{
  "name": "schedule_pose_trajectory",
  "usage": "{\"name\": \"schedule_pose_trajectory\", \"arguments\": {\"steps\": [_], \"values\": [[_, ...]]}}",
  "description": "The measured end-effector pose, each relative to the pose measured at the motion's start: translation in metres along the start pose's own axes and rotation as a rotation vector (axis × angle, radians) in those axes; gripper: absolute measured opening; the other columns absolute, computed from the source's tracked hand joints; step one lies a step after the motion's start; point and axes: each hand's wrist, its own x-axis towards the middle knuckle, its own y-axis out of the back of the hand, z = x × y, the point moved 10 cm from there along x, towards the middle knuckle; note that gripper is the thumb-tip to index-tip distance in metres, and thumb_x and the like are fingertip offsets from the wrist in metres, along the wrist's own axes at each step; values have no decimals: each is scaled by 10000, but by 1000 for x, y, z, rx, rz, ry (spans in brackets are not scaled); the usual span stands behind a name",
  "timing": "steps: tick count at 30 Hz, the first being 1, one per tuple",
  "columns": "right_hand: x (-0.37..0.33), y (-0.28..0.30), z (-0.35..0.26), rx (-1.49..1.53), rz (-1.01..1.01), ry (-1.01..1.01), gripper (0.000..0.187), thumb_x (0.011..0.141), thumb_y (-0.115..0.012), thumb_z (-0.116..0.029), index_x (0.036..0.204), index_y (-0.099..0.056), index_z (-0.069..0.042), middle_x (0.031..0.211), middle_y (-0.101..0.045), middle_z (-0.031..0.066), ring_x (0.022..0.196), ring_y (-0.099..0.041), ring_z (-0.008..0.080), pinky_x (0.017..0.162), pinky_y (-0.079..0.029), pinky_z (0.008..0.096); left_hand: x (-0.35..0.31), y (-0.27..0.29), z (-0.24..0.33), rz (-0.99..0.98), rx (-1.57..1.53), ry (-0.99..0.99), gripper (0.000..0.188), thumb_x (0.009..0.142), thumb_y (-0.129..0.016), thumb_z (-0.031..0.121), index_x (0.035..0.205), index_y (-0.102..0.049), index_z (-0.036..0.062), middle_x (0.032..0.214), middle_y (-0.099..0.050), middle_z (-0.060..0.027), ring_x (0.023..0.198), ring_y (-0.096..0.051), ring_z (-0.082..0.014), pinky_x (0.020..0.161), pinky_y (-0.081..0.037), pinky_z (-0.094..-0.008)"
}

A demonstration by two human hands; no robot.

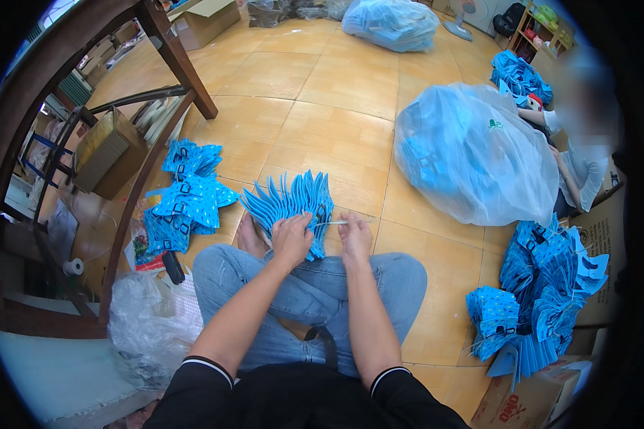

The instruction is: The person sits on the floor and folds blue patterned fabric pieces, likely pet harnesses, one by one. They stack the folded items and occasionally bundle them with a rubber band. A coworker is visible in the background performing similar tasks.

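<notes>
A fanned bundle of blue patterned flat pieces (pixel 288 200) stands on the floor before my crossed legs. My left hand (pixel 292 239) is closed on its near edge. To the right of the bundle, my right hand (pixel 355 237) is closed, pinching a thin pale string (pixel 332 223). The string stretches from the bundle to my right fingers; whether it passes around or through the pieces is hidden. More blue bundles with black printed shapes (pixel 186 200) lie in a heap to the left.
A large translucent bag of blue pieces (pixel 472 154) stands at the right, beside a seated person (pixel 583 154). Nearer lies another heap of blue bundles (pixel 544 279) by a cardboard box (pixel 526 400). A wooden frame (pixel 175 61) rises at the left, above a crumpled clear plastic bag (pixel 150 322).
</notes>
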Motion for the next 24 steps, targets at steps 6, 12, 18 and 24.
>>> {"name": "schedule_pose_trajectory", "arguments": {"steps": [6, 12, 18, 24], "values": [[-8, -22, 4, -392, -158, 112, 358, 1013, -504, -285, 1197, -625, -2, 961, -709, 83, 787, -625, 128, 685, -501, 263, -2, -7, -7, -28, -9, 18, 374, 851, -591, 179, 1209, -656, 92, 1205, -665, -111, 1152, -598, -243, 1034, -362, -440], [-17, -41, 36, -856, -279, 215, 344, 993, -565, -306, 1112, -696, -11, 790, -632, -16, 698, -495, 36, 635, -413, 233, 3, -7, -43, -17, -457, 248, 347, 949, -541, 148, 1273, -615, 47, 1250, -644, -149, 1213, -581, -220, 1022, -423, -417], [-6, -43, 50, -756, -329, 167, 329, 998, -555, -297, 1111, -702, -24, 743, -593, -34, 673, -481, 46, 632, -400, 224, 27, 25, -39, 180, -1211, 357, 396, 1013, -450, 59, 1387, -442, -69, 1319, -575, -201, 1233, -565, -282, 979, -486, -317], [-1, -33, 56, -664, -285, 120, 324, 1015, -513, -286, 1059, -694, -21, 782, -606, -18, 688, -505, 67, 629, -411, 246, 42, -18, -2, -279, -709, 187, 565, 989, -490, 52, 1518, -293, 85, 1184, -665, -161, 1105, -645, -221, 928, -500, -309]]}}
